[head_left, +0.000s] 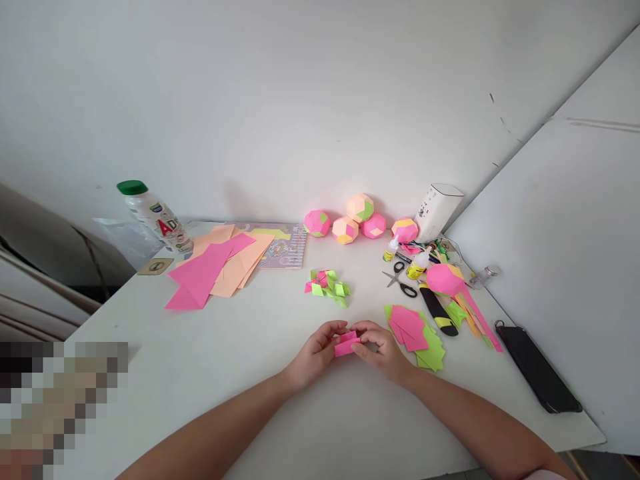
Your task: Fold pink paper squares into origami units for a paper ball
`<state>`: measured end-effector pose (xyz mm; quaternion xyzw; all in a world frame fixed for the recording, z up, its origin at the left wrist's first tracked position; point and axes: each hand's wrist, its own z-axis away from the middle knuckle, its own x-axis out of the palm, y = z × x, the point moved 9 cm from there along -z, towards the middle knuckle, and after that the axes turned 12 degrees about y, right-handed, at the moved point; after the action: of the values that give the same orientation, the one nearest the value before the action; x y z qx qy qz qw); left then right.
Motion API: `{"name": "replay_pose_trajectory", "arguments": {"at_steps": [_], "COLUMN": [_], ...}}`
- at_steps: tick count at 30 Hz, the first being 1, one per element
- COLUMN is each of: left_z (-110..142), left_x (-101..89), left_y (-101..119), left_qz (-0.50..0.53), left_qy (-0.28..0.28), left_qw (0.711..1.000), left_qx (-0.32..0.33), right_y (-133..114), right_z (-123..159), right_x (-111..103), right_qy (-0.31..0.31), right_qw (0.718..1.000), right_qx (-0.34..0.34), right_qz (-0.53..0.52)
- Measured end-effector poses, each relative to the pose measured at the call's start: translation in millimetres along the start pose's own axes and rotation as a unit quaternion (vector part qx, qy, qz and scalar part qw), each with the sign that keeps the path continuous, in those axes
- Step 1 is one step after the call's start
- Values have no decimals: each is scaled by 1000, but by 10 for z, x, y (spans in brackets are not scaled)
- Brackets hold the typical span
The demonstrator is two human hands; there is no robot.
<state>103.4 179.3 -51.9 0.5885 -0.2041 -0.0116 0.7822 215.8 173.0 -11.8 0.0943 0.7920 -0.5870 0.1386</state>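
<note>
Both hands meet over the white table (240, 373), pinching a small folded pink paper piece (346, 345). My left hand (316, 353) grips its left end and my right hand (381, 348) grips its right end. Just right of my right hand lies a stack of cut pink and green paper squares (417, 337). A small heap of folded pink and green paper units (327, 285) sits a little beyond the hands.
Pink and peach sheets (215, 267) lie at the back left beside a green-capped bottle (153, 217). Several paper balls (357, 223) line the wall. Scissors (401, 280), glue bottles (417, 265), a black-yellow cutter (440, 313), a pink ball with streamers (447, 280) and a phone (537, 367) lie at right.
</note>
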Motion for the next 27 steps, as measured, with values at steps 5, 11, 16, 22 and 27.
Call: {"name": "replay_pose_trajectory", "arguments": {"at_steps": [5,11,16,22,27], "left_z": [54,44,9,33,46], "left_x": [-7,45,60,137,148], "left_y": [-5,63,25,3,-6], "left_qz": [-2,0,-16,-52,-68], "left_qy": [7,21,32,-12,-17], "left_qw": [1000,999,999,999,998], "left_qx": [-10,43,-2,-11,-8], "right_y": [41,104,121,160,228], "right_z": [-17,-3,16,32,51], "right_x": [-31,-66,-83,-10,9], "right_qy": [23,66,78,23,13], "right_qw": [999,996,995,995,992], "right_qx": [34,36,27,67,100], "right_qz": [-17,-48,-56,-72,-81]}}
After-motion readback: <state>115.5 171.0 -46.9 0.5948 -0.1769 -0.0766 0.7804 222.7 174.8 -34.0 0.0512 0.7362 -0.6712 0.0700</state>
